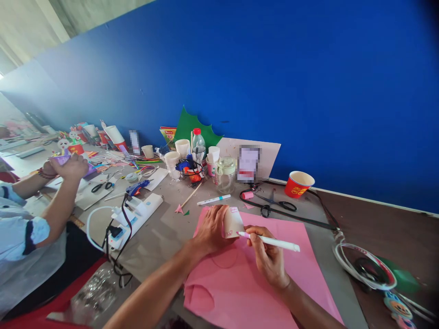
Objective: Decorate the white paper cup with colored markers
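Note:
My left hand (211,229) is closed around a small cream paper cup (232,222), which lies tilted on its side. Pink drawn marks show at two spots on its wall. In my right hand (269,257) is a white marker (281,243), its pink tip at the cup's lower edge. Both hands are over a large sheet of pink paper (284,292), which has a round pencil-like outline and a curved cut at its lower left. A capped white and blue marker (214,199) lies just beyond my left hand.
Scissors (279,204), a red paper cup (299,185), a glass jar (226,176) and a bottle (198,146) stand or lie farther back. On the left are a power strip (140,219), a glue gun (137,187) and a co-worker's hands (70,167). Cables (363,265) lie right.

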`<state>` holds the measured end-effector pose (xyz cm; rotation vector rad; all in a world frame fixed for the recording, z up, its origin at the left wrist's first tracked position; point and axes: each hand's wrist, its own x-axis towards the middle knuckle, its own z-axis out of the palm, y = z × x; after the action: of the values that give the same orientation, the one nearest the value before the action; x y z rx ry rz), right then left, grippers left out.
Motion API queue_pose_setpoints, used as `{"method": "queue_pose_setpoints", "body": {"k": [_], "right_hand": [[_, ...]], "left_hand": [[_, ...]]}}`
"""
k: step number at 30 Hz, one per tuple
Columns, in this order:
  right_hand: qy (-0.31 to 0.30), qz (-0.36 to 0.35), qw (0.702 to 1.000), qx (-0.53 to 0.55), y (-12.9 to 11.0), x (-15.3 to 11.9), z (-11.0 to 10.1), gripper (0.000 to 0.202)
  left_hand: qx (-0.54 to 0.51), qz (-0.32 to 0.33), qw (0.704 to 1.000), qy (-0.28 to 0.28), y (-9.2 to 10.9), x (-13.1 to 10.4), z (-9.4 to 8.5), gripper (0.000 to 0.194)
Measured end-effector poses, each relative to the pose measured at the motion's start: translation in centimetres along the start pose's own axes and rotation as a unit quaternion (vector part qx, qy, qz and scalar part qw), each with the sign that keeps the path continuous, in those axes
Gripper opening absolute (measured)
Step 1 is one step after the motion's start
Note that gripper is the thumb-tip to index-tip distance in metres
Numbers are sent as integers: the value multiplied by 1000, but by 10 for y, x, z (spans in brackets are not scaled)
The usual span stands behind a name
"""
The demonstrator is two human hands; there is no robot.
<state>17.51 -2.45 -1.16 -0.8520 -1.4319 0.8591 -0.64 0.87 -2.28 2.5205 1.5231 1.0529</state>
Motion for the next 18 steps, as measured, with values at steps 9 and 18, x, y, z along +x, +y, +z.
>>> {"method": "queue_pose_setpoints", "body": {"k": [9,18], "right_hand": [[11,9,1000,-4,8,-1,0,21],[13,12,1000,10,0,-1,1,21]], "left_hand": [[0,-6,1000,2,0,0,2,79],[8,5,1000,10,0,0,2,80]]}}
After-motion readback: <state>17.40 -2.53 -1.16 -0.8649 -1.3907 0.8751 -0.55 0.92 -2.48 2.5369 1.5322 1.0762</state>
